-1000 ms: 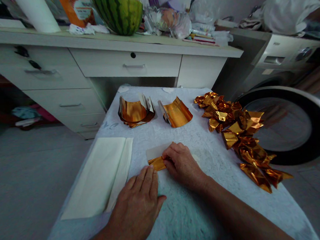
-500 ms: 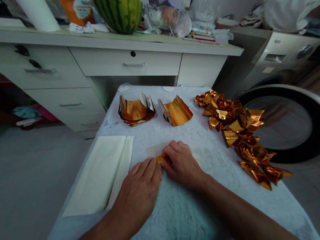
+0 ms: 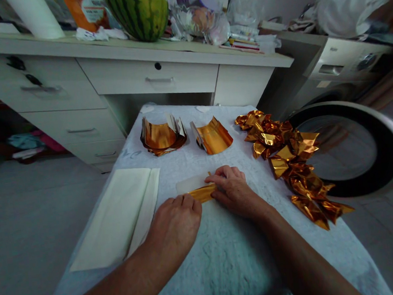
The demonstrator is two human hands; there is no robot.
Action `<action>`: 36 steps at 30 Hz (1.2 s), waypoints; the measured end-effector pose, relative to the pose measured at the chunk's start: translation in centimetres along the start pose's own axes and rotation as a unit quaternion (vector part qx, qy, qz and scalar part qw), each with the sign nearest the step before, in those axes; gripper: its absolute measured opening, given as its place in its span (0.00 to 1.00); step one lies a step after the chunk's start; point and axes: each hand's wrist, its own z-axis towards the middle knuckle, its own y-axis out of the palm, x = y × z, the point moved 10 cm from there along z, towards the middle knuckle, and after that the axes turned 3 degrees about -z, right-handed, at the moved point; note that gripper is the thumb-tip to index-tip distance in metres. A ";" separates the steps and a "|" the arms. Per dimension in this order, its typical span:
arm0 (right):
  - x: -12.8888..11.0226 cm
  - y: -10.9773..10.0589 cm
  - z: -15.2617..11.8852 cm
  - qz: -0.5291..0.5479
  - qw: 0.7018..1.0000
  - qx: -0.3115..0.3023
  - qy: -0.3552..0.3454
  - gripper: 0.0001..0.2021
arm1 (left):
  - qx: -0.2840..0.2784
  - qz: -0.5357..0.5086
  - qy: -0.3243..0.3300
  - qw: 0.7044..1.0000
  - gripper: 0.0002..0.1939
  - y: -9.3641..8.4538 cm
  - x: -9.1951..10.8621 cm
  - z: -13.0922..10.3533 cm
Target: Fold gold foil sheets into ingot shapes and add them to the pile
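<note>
A narrow folded strip of gold foil paper (image 3: 203, 194) lies between my hands on the cloth-covered table (image 3: 228, 260). My left hand (image 3: 176, 221) is closed over the strip's left end, its fingertips curled and hidden beneath. At the other end, my right hand (image 3: 234, 191) grips the strip between thumb and fingers. Just behind the strip a translucent whitish piece (image 3: 189, 184) lies flat. Farther back stand a curved stack of gold foil sheets (image 3: 162, 136) and a smaller curved stack of gold sheets (image 3: 214, 136).
White folded paper (image 3: 111, 216) lies at the left. Crumpled gold foil pieces (image 3: 288, 157) form a row along the right edge. Beyond are a white desk (image 3: 181, 56) bearing a cut watermelon (image 3: 138, 14), and a washing machine whose round door (image 3: 391, 147) hangs open.
My hands have moved apart, with the right hand shifting rightward and the left fingers curling in more. More of the gold strip shows between them. The camera view has shifted slightly.
</note>
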 end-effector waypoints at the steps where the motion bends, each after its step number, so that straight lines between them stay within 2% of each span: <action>1: 0.2 0.0 0.0 0.003 1.000 -0.004 -0.002 0.18 | 0.005 0.001 0.000 1.000 0.15 -0.1 0.0 0.1; 5: 0.3 -0.4 -0.1 0.028 0.999 -0.010 -0.012 0.20 | 0.014 0.019 0.001 1.000 0.14 -0.1 -0.2 0.4; 10: -0.5 -1.7 -0.4 0.062 0.998 0.027 -0.017 0.17 | 0.044 0.004 0.004 0.999 0.12 -0.2 -0.7 0.4; 18: -1.6 -1.0 -0.3 0.067 0.996 0.008 -0.050 0.08 | 0.101 -0.078 0.021 0.992 0.10 -0.3 -1.5 0.0; 25: -1.9 -1.4 -0.4 0.071 0.995 0.035 -0.067 0.09 | 0.126 -0.082 0.012 0.989 0.11 -0.2 -2.4 0.1; 30: -1.8 -1.7 -0.2 0.079 0.993 0.057 -0.066 0.12 | 0.194 -0.087 -0.013 0.977 0.12 -2.0 -3.3 -0.6; 36: -2.0 -3.7 -0.8 0.090 0.979 0.158 -0.089 0.12 | 0.312 -0.132 -0.001 0.941 0.14 -3.6 -3.8 -1.9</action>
